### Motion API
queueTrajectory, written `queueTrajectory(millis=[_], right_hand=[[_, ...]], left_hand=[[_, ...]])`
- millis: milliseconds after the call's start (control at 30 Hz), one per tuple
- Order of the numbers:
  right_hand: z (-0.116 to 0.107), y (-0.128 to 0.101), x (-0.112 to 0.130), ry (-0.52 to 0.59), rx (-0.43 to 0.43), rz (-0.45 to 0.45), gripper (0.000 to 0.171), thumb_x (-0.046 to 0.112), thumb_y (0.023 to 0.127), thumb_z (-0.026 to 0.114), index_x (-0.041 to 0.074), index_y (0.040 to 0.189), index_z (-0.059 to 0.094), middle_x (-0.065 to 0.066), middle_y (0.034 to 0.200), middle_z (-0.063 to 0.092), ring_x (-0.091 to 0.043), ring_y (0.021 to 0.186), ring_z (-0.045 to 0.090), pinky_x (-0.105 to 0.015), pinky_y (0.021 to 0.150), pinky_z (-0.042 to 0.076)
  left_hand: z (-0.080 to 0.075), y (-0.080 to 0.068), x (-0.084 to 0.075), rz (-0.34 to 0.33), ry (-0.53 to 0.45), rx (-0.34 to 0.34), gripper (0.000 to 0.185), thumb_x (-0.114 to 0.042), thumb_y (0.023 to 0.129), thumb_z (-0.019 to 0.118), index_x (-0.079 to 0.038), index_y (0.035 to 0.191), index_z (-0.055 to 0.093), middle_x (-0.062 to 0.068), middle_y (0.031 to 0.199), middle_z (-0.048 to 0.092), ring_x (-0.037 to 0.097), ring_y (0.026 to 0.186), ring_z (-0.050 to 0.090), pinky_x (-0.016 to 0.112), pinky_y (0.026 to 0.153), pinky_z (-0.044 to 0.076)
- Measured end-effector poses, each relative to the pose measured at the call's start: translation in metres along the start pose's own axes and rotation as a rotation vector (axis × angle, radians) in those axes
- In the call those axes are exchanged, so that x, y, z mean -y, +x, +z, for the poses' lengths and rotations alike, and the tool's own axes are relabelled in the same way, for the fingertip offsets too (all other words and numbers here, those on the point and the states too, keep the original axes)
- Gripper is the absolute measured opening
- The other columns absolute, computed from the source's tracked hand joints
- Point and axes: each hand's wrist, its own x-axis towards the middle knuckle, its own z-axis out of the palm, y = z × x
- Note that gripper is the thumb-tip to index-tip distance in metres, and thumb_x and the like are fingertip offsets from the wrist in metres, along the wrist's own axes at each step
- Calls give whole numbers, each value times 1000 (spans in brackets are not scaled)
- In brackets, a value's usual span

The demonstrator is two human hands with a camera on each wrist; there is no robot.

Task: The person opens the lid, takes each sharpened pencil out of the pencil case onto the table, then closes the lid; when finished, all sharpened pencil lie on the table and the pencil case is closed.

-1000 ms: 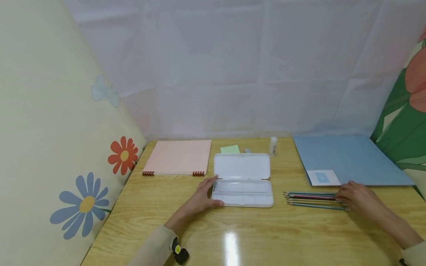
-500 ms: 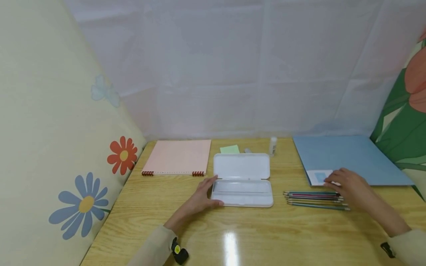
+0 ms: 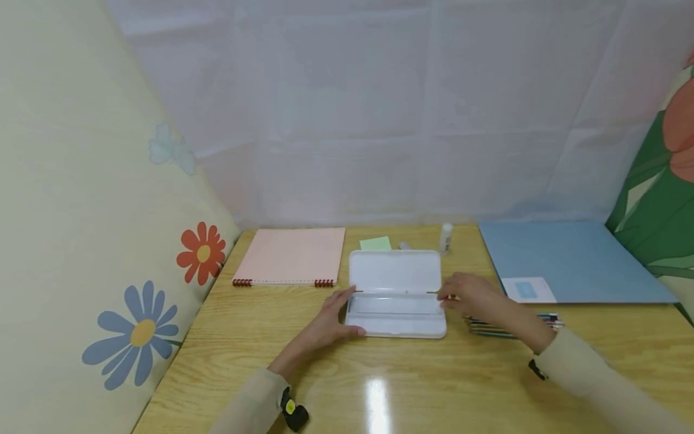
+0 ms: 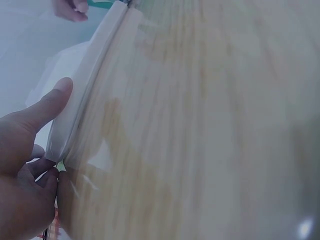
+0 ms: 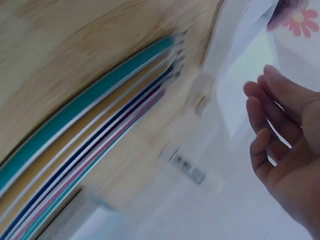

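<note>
A white pencil case lies open mid-table, its lid folded back. My left hand grips the case's left end, thumb along the front edge; the left wrist view shows that thumb pressed on the case rim. My right hand hovers at the case's right end and pinches a thin tan pencil that points left over the tray. That pencil is a blurred streak in the right wrist view, beside my right hand. Several coloured pencils lie under my right forearm.
A pink spiral notebook lies at the back left. A green sticky note and a small white bottle sit behind the case. A blue folder lies at the back right. Flowered panels wall both sides.
My right hand left the right end of the pencil row and moved left to the case's right end, now with a pencil in it. The left hand and case stayed put.
</note>
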Motion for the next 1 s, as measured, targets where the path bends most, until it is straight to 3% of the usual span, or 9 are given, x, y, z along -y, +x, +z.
queueTrajectory(millis=[100, 233, 467, 700, 867, 1000], right_hand=[[9, 15, 5, 50, 98, -5, 7, 8, 83, 74, 8, 90, 75, 0, 83, 67, -16, 75, 62, -26, 64, 52], [21, 27, 8, 50, 155, -4, 6, 13, 87, 71, 10, 90, 76, 2, 81, 67, -13, 74, 62, -25, 65, 51], [29, 32, 9, 142, 242, 112, 16, 26, 91, 67, 12, 88, 75, 6, 78, 64, -6, 69, 56, -23, 60, 47], [30, 35, 7, 143, 290, 83, 4, 14, 88, 70, 11, 85, 69, 4, 78, 61, -7, 69, 54, -24, 61, 46], [31, 39, 3, 193, 332, 116, 4, 10, 87, 71, 10, 85, 67, 5, 79, 58, -6, 71, 51, -24, 64, 45], [29, 40, 2, 222, 319, 126, 5, 10, 85, 73, 9, 84, 68, 5, 79, 59, -7, 71, 52, -24, 64, 46]], left_hand=[[1, 0, 0, 4, -4, 5, 102, -43, 74, 81, -16, 154, 24, 17, 154, 25, 39, 141, 18, 59, 110, 24], [2, -1, -1, 5, -11, 9, 102, -41, 75, 81, -16, 154, 23, 18, 154, 24, 40, 141, 18, 59, 110, 24], [1, 0, 1, -2, -12, -2, 101, -39, 75, 82, -16, 154, 23, 18, 154, 23, 41, 141, 18, 61, 109, 24], [0, 0, 1, -10, -7, 3, 101, -40, 75, 82, -17, 154, 23, 18, 155, 22, 41, 142, 17, 61, 109, 23], [0, -1, 0, -15, -13, 4, 101, -40, 75, 82, -18, 154, 23, 18, 154, 23, 41, 141, 18, 61, 109, 24], [0, -1, -2, -26, -17, 9, 101, -42, 75, 81, -20, 154, 22, 16, 156, 21, 39, 142, 17, 61, 110, 23]])
